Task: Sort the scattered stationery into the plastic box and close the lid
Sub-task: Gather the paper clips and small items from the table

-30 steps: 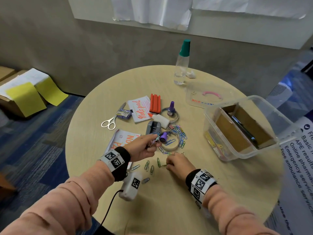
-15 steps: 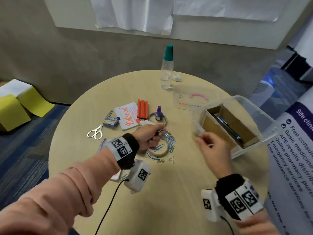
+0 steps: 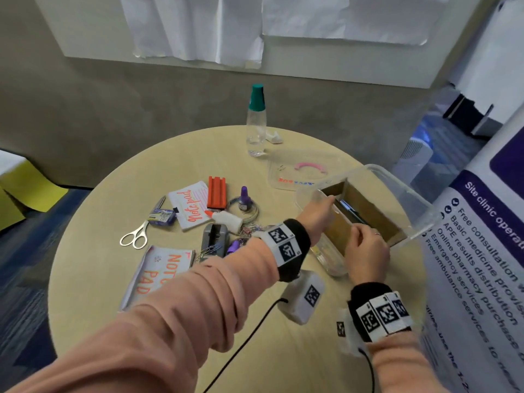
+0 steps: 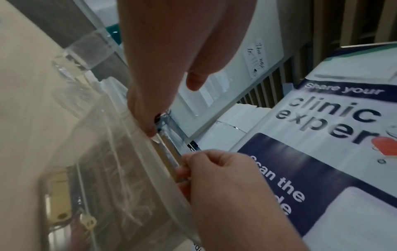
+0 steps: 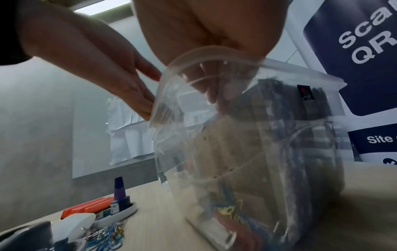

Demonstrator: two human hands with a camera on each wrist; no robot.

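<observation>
The clear plastic box (image 3: 402,184) stands open at the table's right, with a cardboard divider (image 3: 368,211) inside. My left hand (image 3: 317,214) reaches across to the box's near-left rim, its fingers (image 4: 148,124) straight and touching the rim, thumb apart. My right hand (image 3: 365,246) hovers over the front compartment with its fingers (image 4: 187,171) pinched together, apparently on paper clips that barely show. Coloured clips (image 5: 232,214) lie on the box floor. More paper clips (image 3: 249,231) remain on the table. The clear lid (image 3: 286,180) with a pink handle lies behind the box.
Left of the box lie a grey stapler (image 3: 214,239), white glue bottle (image 3: 228,219), orange block (image 3: 217,191), purple ink bottle (image 3: 244,198), two notepads (image 3: 190,207), scissors (image 3: 136,235). A water bottle (image 3: 256,123) stands at the back. A banner (image 3: 482,251) crowds the right edge.
Both hands left the pile of paper clips and moved right to the box. The left hand now touches its rim and the right hand is over the front compartment.
</observation>
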